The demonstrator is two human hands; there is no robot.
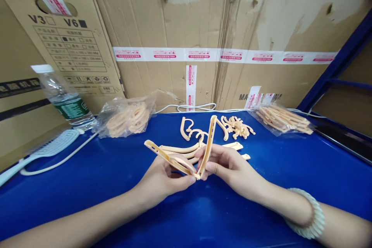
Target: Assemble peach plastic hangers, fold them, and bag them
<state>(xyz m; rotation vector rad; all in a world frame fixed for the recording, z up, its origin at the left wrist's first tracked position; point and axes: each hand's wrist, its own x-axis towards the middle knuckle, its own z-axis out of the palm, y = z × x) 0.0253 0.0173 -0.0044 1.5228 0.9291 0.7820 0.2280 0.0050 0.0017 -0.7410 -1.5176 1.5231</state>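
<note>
My left hand is closed on a long, slightly curved beige plastic hanger arm, hollow with slots near its far end. A second such arm stands more upright in the grip of my right hand. Their lower ends meet between my fingertips, making a V; whether they are locked together I cannot tell. A thin curved beige strip also shows by my left fingers. Just beyond my hands, more hanger arms lie on the blue table, partly hidden.
Behind the arms lie curved hook-like pieces and a pile of small beige parts. Clear bags of beige parts lie left and right. A water bottle, hairbrush, dark flat device and cardboard wall surround them.
</note>
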